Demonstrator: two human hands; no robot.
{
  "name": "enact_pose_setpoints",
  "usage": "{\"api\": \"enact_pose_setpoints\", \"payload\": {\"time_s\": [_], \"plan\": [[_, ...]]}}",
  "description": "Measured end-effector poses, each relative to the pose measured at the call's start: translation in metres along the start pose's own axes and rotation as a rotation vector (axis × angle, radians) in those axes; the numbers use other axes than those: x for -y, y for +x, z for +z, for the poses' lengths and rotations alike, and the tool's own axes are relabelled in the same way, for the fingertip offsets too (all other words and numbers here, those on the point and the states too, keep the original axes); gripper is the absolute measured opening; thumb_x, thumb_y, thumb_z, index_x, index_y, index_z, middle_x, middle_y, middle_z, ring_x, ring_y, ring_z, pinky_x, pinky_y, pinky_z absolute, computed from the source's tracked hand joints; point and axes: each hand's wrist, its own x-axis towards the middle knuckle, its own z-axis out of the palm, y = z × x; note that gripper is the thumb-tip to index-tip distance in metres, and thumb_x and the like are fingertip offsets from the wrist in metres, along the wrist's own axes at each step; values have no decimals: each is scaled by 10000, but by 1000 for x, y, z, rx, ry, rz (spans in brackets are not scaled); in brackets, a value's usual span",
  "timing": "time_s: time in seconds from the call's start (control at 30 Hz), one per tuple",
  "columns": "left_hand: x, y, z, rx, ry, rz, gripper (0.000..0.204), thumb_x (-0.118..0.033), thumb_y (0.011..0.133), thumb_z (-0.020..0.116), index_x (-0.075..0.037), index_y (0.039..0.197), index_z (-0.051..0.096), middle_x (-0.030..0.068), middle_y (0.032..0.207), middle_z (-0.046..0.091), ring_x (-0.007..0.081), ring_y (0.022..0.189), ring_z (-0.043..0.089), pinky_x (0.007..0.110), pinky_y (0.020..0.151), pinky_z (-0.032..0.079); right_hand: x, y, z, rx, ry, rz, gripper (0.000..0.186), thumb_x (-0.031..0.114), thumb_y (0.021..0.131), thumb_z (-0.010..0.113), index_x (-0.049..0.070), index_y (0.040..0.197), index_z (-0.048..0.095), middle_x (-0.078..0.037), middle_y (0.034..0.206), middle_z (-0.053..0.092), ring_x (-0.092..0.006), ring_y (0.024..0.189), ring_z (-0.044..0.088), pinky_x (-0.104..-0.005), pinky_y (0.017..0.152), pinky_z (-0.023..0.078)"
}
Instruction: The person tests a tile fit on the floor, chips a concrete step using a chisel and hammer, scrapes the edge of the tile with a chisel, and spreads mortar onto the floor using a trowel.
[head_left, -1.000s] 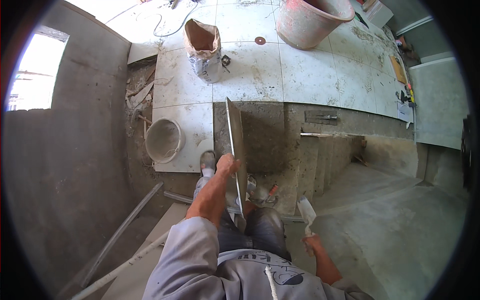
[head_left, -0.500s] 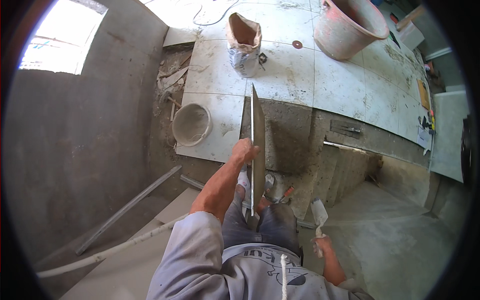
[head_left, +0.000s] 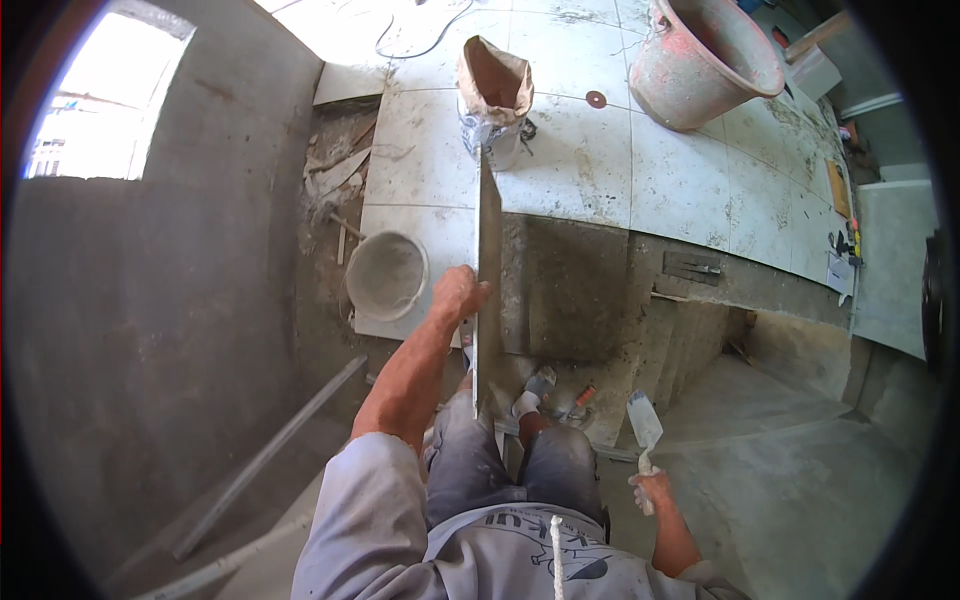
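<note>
My left hand [head_left: 460, 294] grips a large square tile [head_left: 489, 300], which stands on edge and is seen almost edge-on in front of my legs. Its face toward the right is grey-brown; the left face is turned out of sight. Down at my right side, my right hand [head_left: 653, 490] is closed round the handle of a trowel [head_left: 645, 420], blade pointing up and away. To the right of the tile lies a dark bare patch of rough mortar bed [head_left: 580, 280], bordered by laid white tiles [head_left: 585, 180].
An open paper bag [head_left: 495, 100] stands on the tiles beyond, with a big reddish bucket [head_left: 685, 85] to its right. A round pail [head_left: 388, 275] sits left of my hand. A notched trowel [head_left: 692, 267] and an orange-handled tool [head_left: 583, 398] lie right. Steps [head_left: 690, 350] descend at the right.
My left hand and the upright tile have shifted left across the view, and the view itself has moved a little. My right hand still holds the trowel low on the right.
</note>
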Motion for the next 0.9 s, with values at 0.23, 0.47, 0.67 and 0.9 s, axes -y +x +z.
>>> {"api": "enact_pose_setpoints", "payload": {"time_s": [0.23,0.47,0.67,0.9], "plan": [[36,53,-59,15,67,-41,363,-307,759,590,28,886,649,225,893,650,342,849,641,405,786,503,42,-40,46,1,-33,90,308,160,668,709,-33,883,604,-118,652,602,-211,494,592,-345,442,499],[67,95,-84,-95,142,8,391,-327,771,585,49,854,653,225,842,655,334,856,642,405,791,501,122,-71,71,31,-55,-8,300,192,694,693,-18,878,583,-91,638,599,-178,496,586,-320,458,481],[86,116,-98,-66,167,-5,371,-311,751,602,14,922,655,224,904,649,339,888,635,411,797,503,162,-87,71,33,-56,-21,322,194,699,694,-13,907,562,-82,635,591,-161,487,574,-310,453,482],[99,119,-109,-93,205,0,392,-348,751,625,16,891,654,211,894,653,332,874,640,404,779,509,179,-84,68,-3,-101,16,336,200,691,704,-13,912,568,-81,634,593,-165,495,578,-315,458,485]]}}
